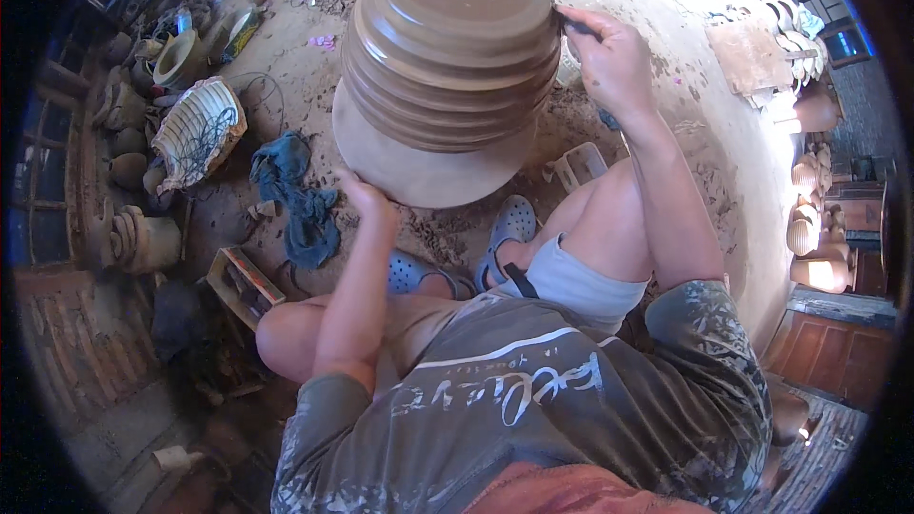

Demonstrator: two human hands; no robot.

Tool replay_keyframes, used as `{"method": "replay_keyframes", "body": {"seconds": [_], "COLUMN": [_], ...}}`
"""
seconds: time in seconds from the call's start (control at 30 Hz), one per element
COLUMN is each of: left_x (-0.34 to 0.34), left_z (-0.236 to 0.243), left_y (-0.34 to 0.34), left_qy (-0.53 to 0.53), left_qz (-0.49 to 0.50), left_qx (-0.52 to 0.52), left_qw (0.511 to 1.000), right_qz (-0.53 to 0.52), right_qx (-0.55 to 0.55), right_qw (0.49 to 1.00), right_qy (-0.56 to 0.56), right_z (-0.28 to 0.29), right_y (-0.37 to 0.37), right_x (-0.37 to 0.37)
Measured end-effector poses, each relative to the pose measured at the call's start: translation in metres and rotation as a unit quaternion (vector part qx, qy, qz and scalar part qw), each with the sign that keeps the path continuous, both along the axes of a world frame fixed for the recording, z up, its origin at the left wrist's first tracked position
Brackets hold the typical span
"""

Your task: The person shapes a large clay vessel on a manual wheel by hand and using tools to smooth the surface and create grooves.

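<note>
A large brown clay pot [457,67] with stacked horizontal ridges stands on a round, pale wheel head [428,176] in front of me. Its flat, circular face is toward the top. Against the pot's upper right side, my right hand [617,62] pinches a small dark tool [583,29]; the tool's tip touches the clay near the upper edge. My left hand [367,198] is at the near left rim of the wheel head, fingers stretched along it and partly hidden, holding nothing that I can see.
Dark blue cloth [295,200] lies on the dirt floor to the left, near a ribbed white basket [202,128] with tangled cord. A small box [243,286] sits by my left knee, and a pale plastic tray [579,167] by my right. Several pots [821,276] line the right side.
</note>
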State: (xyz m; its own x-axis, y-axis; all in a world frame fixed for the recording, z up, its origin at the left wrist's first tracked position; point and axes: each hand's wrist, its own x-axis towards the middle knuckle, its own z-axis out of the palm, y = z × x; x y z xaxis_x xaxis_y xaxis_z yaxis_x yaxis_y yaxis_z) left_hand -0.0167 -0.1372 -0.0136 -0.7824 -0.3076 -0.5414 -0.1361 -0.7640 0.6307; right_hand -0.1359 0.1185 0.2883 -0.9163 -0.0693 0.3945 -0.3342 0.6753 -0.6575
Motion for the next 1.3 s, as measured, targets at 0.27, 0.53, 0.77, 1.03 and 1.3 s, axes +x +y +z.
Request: {"method": "replay_keyframes", "body": {"seconds": [0.27, 0.53, 0.77, 1.03, 1.3], "left_x": [0.07, 0.002, 0.046, 0.066, -0.005], "left_z": [-0.019, 0.004, 0.018, -0.067, 0.054], "left_y": [0.112, 0.019, 0.061, 0.088, 0.002], "left_qy": [-0.198, -0.097, -0.105, -0.113, -0.026], "left_qz": [-0.231, 0.067, -0.094, -0.111, 0.001], "left_qx": [-0.024, -0.109, -0.018, -0.189, -0.01], "left_qw": [0.952, 0.987, 0.99, 0.969, 1.0], "right_qz": [0.016, 0.028, 0.018, 0.0, -0.007], "right_qx": [0.019, 0.014, -0.054, -0.04, -0.033], "right_qw": [0.999, 0.999, 0.998, 0.999, 0.999], "right_qy": [0.037, 0.027, 0.026, 0.011, 0.031], "right_z": [-0.001, -0.003, -0.04, -0.031, -0.031], "right_y": [-0.003, -0.001, 0.016, 0.008, 0.009], "right_x": [0.0, 0.005, -0.012, -0.007, -0.007]}}
